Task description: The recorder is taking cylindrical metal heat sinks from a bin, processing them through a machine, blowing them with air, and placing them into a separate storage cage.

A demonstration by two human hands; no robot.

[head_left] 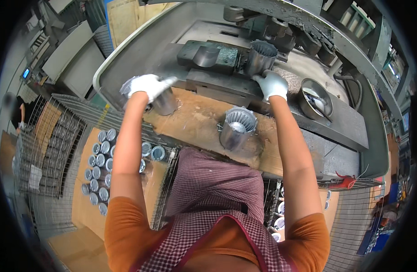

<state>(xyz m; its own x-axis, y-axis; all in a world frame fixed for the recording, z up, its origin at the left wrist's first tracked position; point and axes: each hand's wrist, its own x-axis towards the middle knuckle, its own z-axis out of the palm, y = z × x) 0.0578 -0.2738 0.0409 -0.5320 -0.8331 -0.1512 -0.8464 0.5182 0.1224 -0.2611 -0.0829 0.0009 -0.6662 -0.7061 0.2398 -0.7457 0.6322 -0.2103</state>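
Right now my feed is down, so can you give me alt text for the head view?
A person's gloved left hand holds a ribbed metal cylinder over a wooden board, while the gloved right hand touches another cylinder on the press. A third cylinder stands on the board; more fill a wire basket at the left.

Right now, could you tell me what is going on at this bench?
A person in white gloves works at a machine bench. The left hand grips a finned metal cylinder over the wooden board. The right hand rests at the base of a second finned cylinder standing at the machine fixture. A third cylinder stands untouched on the board.
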